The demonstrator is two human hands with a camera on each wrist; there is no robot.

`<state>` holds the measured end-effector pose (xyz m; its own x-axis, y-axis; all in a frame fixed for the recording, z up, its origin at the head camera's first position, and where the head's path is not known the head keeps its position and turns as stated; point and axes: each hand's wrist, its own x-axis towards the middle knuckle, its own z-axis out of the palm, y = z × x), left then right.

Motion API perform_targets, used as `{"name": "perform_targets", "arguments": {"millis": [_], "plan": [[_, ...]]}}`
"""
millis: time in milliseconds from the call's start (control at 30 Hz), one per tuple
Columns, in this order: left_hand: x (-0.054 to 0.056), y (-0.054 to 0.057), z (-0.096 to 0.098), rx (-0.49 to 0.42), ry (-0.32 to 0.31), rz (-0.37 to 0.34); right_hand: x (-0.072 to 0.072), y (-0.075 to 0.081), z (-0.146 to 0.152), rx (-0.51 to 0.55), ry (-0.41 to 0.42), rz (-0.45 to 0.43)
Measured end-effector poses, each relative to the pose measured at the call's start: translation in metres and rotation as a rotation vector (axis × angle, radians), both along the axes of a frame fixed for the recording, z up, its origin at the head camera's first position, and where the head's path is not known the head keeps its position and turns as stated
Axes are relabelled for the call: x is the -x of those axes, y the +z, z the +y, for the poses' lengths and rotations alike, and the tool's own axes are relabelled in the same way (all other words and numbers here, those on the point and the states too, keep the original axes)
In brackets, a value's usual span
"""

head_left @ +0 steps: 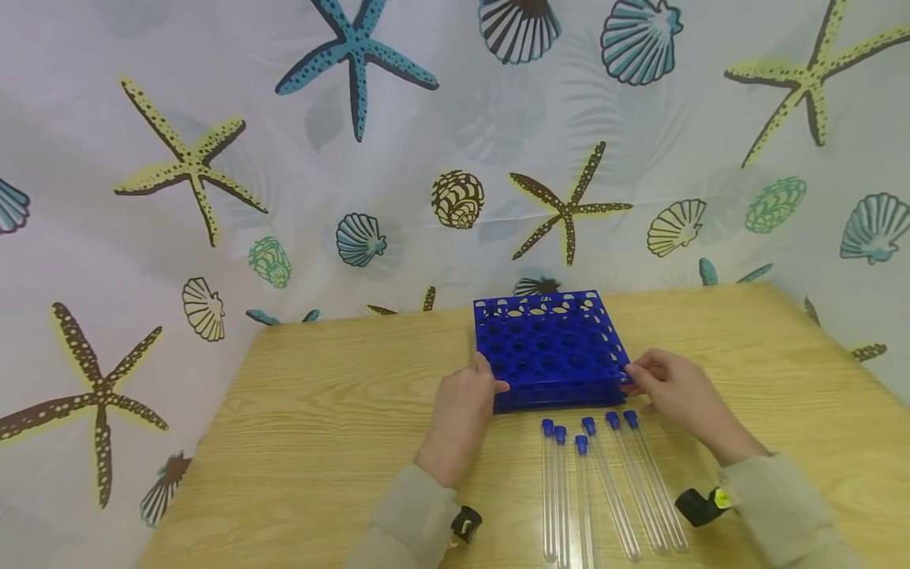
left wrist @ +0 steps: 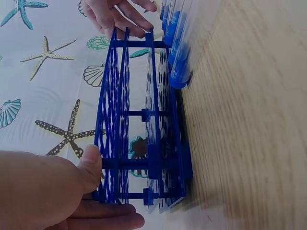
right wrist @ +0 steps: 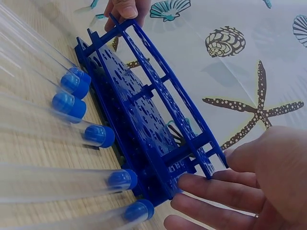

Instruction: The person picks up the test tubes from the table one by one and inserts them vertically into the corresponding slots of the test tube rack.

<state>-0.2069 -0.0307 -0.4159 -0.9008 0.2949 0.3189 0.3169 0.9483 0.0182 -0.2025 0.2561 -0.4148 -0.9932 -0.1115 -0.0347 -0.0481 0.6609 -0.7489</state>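
Our left hand (head_left: 465,395) and right hand (head_left: 675,391) pinch opposite sides of the blue rack (head_left: 550,352), capped tubes (head_left: 584,490) lying on its near side; we're apparently positioning it, and next likely need an even release.

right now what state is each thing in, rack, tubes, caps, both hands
Blue rack: upright, no tubes in it.
Six clear tubes: lying on the table in front of the rack, capped; they look empty.
Blue caps: all on their tubes.
Left hand: gripping the rack's left end.
Right hand: holding the rack's near right corner.
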Motion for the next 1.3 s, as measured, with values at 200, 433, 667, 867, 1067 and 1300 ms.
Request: {"name": "perform_targets", "arguments": {"millis": [200,433,667,867,1067,1300], "plan": [[0.002,0.001,0.009,0.029,-0.020,0.023,-0.003,-0.001,0.010,0.013,-0.019,0.011],[0.005,0.005,0.020,0.040,-0.022,0.041,-0.003,0.000,0.022,0.015,-0.022,0.038],[0.007,0.006,0.027,0.027,-0.020,0.009,-0.004,0.001,0.030,0.028,-0.031,0.042],[0.006,0.004,0.016,-0.181,-0.078,-0.073,-0.005,-0.002,0.031,0.032,-0.034,0.047],[0.005,0.003,0.011,-0.202,-0.079,-0.125,-0.007,-0.004,0.029,0.045,-0.044,0.043],[0.004,0.000,0.018,-0.020,0.035,-0.143,-0.010,-0.005,0.028,0.057,-0.060,0.018]]}}
